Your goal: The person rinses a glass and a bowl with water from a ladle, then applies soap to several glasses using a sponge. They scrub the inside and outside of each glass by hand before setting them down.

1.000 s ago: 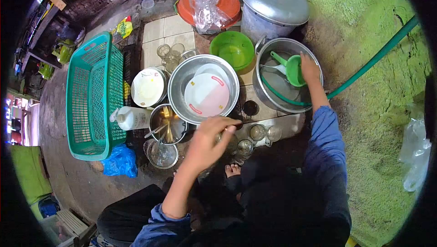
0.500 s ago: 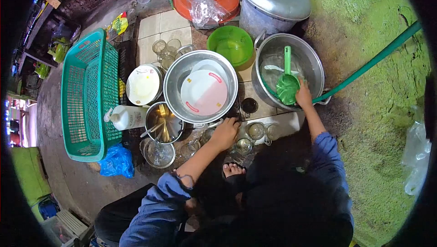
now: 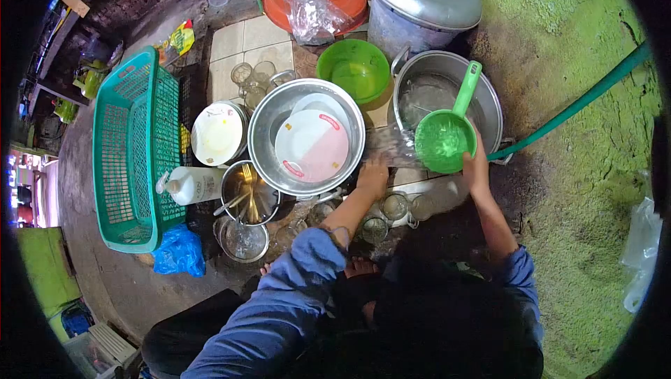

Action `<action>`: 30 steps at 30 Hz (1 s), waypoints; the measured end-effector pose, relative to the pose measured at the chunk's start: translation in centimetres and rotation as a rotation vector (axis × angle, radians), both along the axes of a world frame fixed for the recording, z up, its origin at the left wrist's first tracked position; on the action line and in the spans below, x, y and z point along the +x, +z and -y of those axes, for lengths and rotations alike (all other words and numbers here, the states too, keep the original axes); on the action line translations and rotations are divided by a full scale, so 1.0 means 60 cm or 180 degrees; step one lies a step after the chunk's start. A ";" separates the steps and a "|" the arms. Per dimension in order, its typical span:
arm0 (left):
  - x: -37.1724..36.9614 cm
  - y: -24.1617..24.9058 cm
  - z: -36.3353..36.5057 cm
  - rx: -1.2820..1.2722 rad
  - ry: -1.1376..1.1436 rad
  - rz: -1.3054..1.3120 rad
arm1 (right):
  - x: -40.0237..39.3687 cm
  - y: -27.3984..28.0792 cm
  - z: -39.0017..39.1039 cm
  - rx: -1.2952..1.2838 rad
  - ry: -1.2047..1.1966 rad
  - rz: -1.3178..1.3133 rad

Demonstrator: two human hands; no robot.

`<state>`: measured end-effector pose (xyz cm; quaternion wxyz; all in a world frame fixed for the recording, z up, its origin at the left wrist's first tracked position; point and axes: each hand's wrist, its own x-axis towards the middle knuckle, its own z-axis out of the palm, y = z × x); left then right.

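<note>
My right hand [image 3: 477, 169] grips the bowl of a green water dipper [image 3: 444, 143] at its side. The dipper holds water and is raised over the near rim of a large metal pot [image 3: 491, 96], its handle pointing up and to the right. Left of it, water splashes around my left hand [image 3: 374, 178], which reaches low beside a metal basin [image 3: 257, 117] holding plates [image 3: 311, 143]. Motion and water blur its fingers, so I cannot see whether it holds anything. Glass mugs [image 3: 395, 206] stand just in front of that hand.
A green bowl [image 3: 354, 71] sits behind the basin. Left are stacked plates [image 3: 218, 134], a pan with cutlery [image 3: 250, 194], a white bottle [image 3: 196, 185] and a teal basket [image 3: 126, 155]. A green hose [image 3: 580, 103] runs from the pot to the right.
The dipper has risen from inside the pot and shifted toward its near left rim, now with water in it. My left hand has moved right and away from me, and water now splashes there.
</note>
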<state>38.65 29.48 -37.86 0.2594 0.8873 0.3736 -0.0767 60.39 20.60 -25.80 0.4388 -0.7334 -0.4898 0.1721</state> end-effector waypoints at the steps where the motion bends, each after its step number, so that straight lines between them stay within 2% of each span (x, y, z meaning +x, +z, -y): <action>1: 0.009 -0.032 -0.002 -0.0003 -0.0001 0.0005 | -0.003 0.004 -0.001 0.0393 0.0306 0.0243; 2: 0.018 -0.089 -0.005 -0.0025 -0.0033 0.0253 | 0.010 -0.012 0.000 0.0342 0.0223 0.0557; 6: 0.021 -0.130 -0.011 0.0178 -0.0066 0.0488 | -0.021 0.040 0.001 0.0210 0.0027 0.0834; 7: 0.017 -0.103 -0.015 0.0163 -0.0076 0.0482 | -0.025 0.050 0.001 0.0124 0.0007 0.0971; 9: 0.008 -0.026 -0.025 -0.0539 -0.0457 -0.0026 | -0.027 0.062 0.000 0.0038 -0.0021 0.1102; 11: 0.014 -0.060 -0.016 -0.2054 0.1617 0.0964 | -0.030 0.065 -0.004 -0.0198 -0.0076 0.1027; 13: 0.004 0.014 0.004 -0.0781 0.0605 0.0404 | -0.031 0.062 -0.012 -0.0076 -0.0090 0.1177; 14: 0.001 0.019 0.009 -0.0781 0.0589 0.0388 | -0.033 0.060 -0.012 0.0026 -0.0087 0.1336; 16: -0.002 0.032 0.013 -0.0523 0.0719 0.1025 | -0.040 0.062 -0.011 -0.0066 -0.0172 0.1227; 21: -0.021 0.073 0.040 -0.0274 0.1027 0.1560 | -0.071 0.086 -0.009 -0.0075 -0.0217 0.1137; 23: -0.027 0.085 0.045 -0.0578 0.1395 0.1913 | -0.085 0.101 -0.007 -0.0245 -0.0260 0.0629; 25: -0.022 0.043 0.046 -0.0834 0.1613 0.2054 | -0.086 0.094 -0.005 -0.0133 -0.0235 0.0752; 27: -0.020 -0.007 0.045 -0.2311 0.2219 0.2777 | -0.088 0.096 -0.006 -0.0025 -0.0201 0.0883; 28: -0.030 0.106 0.050 -0.3596 0.2966 0.2807 | -0.092 0.102 -0.006 0.0026 -0.0186 0.0872; 29: -0.039 0.104 0.048 -0.3595 0.2968 0.2808 | -0.096 0.108 -0.007 0.0078 -0.0172 0.0860; 30: -0.047 0.101 0.047 -0.4870 0.2977 0.3057 | -0.100 0.112 -0.008 0.0079 -0.0172 0.0860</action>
